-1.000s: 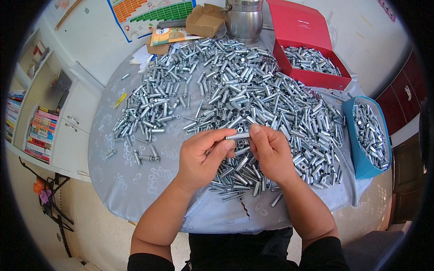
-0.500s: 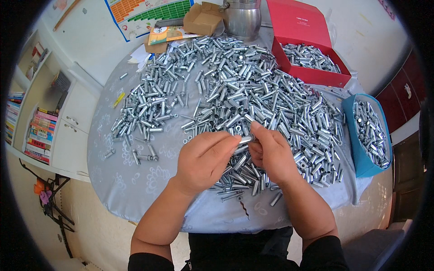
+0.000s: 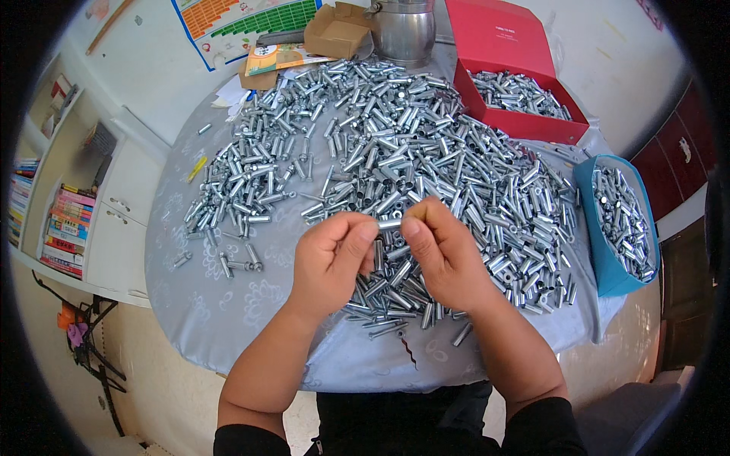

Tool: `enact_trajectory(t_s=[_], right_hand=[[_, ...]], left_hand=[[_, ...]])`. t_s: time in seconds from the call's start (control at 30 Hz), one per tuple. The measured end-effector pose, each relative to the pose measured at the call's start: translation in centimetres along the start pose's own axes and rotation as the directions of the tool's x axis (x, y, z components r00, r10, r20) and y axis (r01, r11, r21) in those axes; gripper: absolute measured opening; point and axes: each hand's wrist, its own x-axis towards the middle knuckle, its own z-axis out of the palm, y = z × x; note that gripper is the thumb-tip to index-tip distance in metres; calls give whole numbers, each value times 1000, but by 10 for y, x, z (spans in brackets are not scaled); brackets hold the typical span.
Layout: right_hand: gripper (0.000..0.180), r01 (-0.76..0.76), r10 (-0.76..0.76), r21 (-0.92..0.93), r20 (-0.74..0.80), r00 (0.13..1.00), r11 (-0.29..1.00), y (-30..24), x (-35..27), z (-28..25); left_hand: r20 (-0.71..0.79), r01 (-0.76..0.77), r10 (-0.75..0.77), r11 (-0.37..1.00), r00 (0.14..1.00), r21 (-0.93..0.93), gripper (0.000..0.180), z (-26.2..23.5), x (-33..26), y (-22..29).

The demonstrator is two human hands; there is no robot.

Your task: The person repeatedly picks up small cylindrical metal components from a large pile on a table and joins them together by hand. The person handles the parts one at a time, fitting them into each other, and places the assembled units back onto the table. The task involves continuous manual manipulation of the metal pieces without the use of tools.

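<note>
Between my two hands, over the near middle of the table, a short shiny metal sleeve [image 3: 389,225] lies roughly level. My left hand [image 3: 333,262] pinches one end between thumb and fingers, and my right hand [image 3: 447,254] grips the other end, its thumb and curled forefinger covering it. Whether a bolt sits inside the sleeve is hidden. Behind and under my hands spreads a large heap of loose metal sleeves [image 3: 487,182], with nuts and washers among them. Left of it lies a looser group of sleeved bolts [image 3: 247,178].
A red box [image 3: 532,125] with its lid up and a blue fabric bin [image 3: 591,235] at the right hold more metal parts. At the back stand a metal pot [image 3: 403,34] and a cardboard box [image 3: 334,34]. A yellow object [image 3: 198,169] lies left on the grey tablecloth [image 3: 220,311].
My left hand has rolled so its thumb now shows on top. Both hands and the sleeve have shifted slightly up and left, and the sleeve has become more level.
</note>
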Motion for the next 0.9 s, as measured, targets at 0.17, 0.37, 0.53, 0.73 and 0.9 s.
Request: enact_trajectory(t_s=[0.17, 0.37, 0.53, 0.73, 0.9], right_hand=[[18, -128, 138, 214, -31, 990, 969, -1, 4, -2], [17, -240, 251, 274, -6, 968, 931, 4, 6, -5], [13, -276, 280, 269, 26, 960, 923, 7, 7, -7], [17, -212, 223, 322, 3, 975, 923, 3, 7, -1], [19, -190, 207, 356, -10, 978, 915, 9, 7, -3]], left_hand=[[-63, 9, -16, 995, 998, -100, 21, 2, 5, -9], [-71, -9, 1, 994, 997, -109, 23, 2, 7, -8], [-39, -24, 19, 991, 999, -133, 22, 2, 6, -8], [-37, 97, -106, 978, 994, -185, 21, -3, 8, -8], [-32, 82, -91, 975, 995, -207, 21, 0, 8, -10]])
